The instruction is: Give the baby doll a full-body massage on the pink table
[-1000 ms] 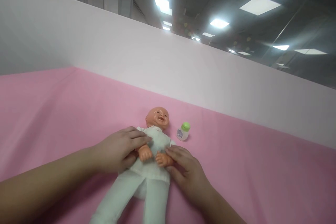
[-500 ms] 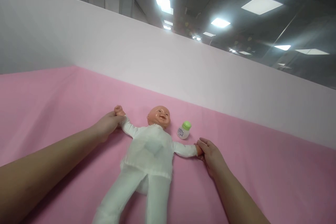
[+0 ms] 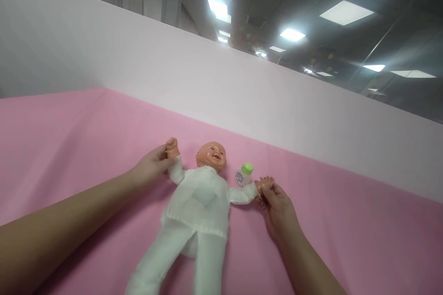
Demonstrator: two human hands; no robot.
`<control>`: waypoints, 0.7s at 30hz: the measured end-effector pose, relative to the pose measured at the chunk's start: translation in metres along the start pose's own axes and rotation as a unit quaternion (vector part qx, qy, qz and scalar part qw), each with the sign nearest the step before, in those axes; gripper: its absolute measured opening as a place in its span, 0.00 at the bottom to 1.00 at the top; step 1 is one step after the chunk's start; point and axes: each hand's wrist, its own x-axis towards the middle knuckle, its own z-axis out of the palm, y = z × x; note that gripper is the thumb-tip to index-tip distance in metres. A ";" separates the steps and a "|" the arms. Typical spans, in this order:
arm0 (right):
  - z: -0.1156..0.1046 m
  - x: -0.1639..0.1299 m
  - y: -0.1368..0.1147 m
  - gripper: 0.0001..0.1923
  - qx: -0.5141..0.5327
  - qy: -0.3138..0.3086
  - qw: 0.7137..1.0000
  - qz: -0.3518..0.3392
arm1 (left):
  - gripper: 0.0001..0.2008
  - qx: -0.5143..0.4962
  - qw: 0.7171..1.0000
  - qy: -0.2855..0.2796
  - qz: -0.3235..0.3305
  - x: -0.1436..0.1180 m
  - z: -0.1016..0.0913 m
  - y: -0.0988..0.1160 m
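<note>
Fingers (image 3: pixel 162 153) of the left hand (image 3: pixel 152 168) close around the wrist of the doll's raised arm, just left of the frame's centre, with the small plastic fist (image 3: pixel 171 144) sticking up above them. The right hand (image 3: pixel 278 207), lower right of centre, pinches the doll's other small hand (image 3: pixel 265 181) between thumb and fingers, so both of the person's hands are clamped on the doll and hold its arms spread.

That soft-bodied baby doll with a hard orange-toned plastic head and a white cloth suit (image 3: pixel 199 203) lies on its back in the lower middle of the frame, head pointing toward the far wall and legs running down to the bottom edge, resting on the pink cloth-covered tabletop (image 3: pixel 69 138).

Just right of the doll's head, between the head and the held hand, stands a small white plastic bottle with a green cap (image 3: pixel 243 175). It is upright and capped; what it holds cannot be seen. A label with bluish print sits on its side, too small to read.

A pale pink partition wall (image 3: pixel 242 97) rises behind the tabletop, crossing the frame from upper left to right.
</note>
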 end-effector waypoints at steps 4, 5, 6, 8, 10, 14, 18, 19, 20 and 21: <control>0.027 -0.032 -0.008 0.32 -0.081 -0.038 0.992 -0.088 | 0.20 0.166 0.978 -0.067 0.111 -0.020 0.016 0.009; 0.032 -0.039 -0.008 0.30 -0.118 -0.061 0.986 -0.105 | 0.21 0.226 0.959 -0.093 0.143 -0.025 0.019 0.011; 0.037 -0.046 -0.008 0.26 -0.167 -0.094 0.974 -0.121 | 0.22 0.282 0.936 -0.118 0.175 -0.029 0.022 0.013; 0.044 -0.054 -0.006 0.20 -0.270 -0.168 0.931 -0.178 | 0.23 0.366 0.888 -0.150 0.237 -0.033 0.026 0.014; 0.047 -0.057 -0.003 0.19 -0.353 -0.226 0.872 -0.254 | 0.24 0.413 0.851 -0.164 0.281 -0.033 0.027 0.012; 0.045 -0.055 0.000 0.21 -0.442 -0.254 0.805 -0.302 | 0.26 0.455 0.808 -0.197 0.318 -0.030 0.026 0.011; 0.043 -0.053 0.002 0.22 -0.456 -0.254 0.804 -0.283 | 0.26 0.463 0.800 -0.201 0.325 -0.030 0.026 0.011; 0.043 -0.052 0.002 0.22 -0.448 -0.251 0.812 -0.279 | 0.26 0.457 0.805 -0.193 0.324 -0.030 0.026 0.011; 0.043 -0.051 0.003 0.22 -0.433 -0.243 0.824 -0.272 | 0.25 0.448 0.814 -0.182 0.322 -0.030 0.026 0.010; 0.043 -0.050 0.004 0.23 -0.411 -0.234 0.842 -0.260 | 0.24 0.436 0.826 -0.170 0.315 -0.030 0.025 0.009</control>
